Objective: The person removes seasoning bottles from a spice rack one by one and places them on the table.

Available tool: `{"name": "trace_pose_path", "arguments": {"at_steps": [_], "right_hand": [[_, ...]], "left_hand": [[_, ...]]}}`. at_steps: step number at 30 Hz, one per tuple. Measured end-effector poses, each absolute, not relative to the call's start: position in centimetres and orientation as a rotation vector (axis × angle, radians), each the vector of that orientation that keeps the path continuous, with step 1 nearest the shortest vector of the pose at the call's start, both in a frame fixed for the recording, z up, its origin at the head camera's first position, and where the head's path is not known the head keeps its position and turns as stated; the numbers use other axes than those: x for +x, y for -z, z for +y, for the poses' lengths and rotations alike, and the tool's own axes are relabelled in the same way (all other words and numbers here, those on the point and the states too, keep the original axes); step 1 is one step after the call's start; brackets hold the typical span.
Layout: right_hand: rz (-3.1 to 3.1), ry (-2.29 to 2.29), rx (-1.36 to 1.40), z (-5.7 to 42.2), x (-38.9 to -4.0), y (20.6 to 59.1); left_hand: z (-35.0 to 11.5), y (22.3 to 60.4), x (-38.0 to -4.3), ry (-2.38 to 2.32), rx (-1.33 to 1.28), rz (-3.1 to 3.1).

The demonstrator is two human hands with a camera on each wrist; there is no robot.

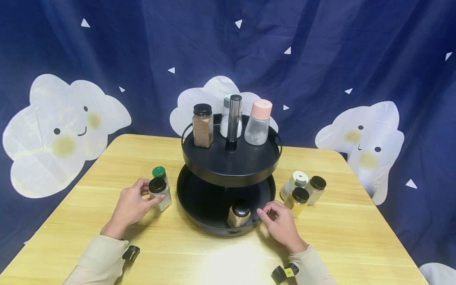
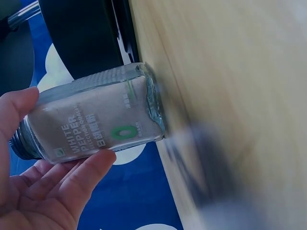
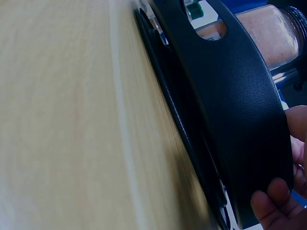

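My left hand [image 1: 133, 204] holds a square glass jar of white pepper [image 2: 96, 117] by its sides, thumb opposite the fingers. The jar has a black lid [image 1: 157, 185], and its base is right at the tabletop. Close behind it stands a green-capped jar [image 1: 159, 172]. At the right front of the black two-tier turntable [image 1: 231, 180], my right hand [image 1: 281, 225] pinches the lower tray's rim [image 3: 249, 120], fingertips against the outer wall. Inside that tray, near the front, sits a black-lidded jar with pinkish contents [image 1: 238, 215].
On the upper tray stand a brown spice jar [image 1: 203, 128], a pink-capped shaker [image 1: 259, 122] and a pale-capped shaker [image 1: 225, 118], around the central post [image 1: 234, 122]. Right of the turntable are a white-capped jar [image 1: 295, 183], a yellow spice jar [image 1: 296, 204] and another black-lidded jar [image 1: 315, 192].
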State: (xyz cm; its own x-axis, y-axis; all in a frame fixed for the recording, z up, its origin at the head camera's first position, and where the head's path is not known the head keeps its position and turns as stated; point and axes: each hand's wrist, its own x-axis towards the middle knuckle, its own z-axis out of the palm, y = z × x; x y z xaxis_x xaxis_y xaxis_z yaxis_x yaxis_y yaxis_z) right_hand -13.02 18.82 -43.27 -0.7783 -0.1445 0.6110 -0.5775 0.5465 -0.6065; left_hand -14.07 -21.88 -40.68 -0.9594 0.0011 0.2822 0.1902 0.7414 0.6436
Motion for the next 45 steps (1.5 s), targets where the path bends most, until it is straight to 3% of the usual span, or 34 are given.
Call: {"name": "trace_pose_path", "arguments": {"at_steps": [9, 28, 37, 45], "right_hand": [[-2.325, -1.149, 0.572, 18.4, -12.2, 41.8], [-2.309, -1.193, 0.583, 19.7, -14.0, 45.4], [-2.284, -1.163, 0.581, 18.2, -12.3, 41.9], [-2.294, -1.156, 0.577, 18.3, -12.3, 41.7]], "left_hand": [[-21.8, 40.7, -14.1, 1.036, -0.146, -2.7], [-21.8, 40.3, -13.9, 1.078, -0.165, -2.757], [-22.1, 38.8, -13.3, 1.169, -0.154, -2.75], [-21.0, 36.6, -11.8, 1.032, -0.182, -2.536]]}}
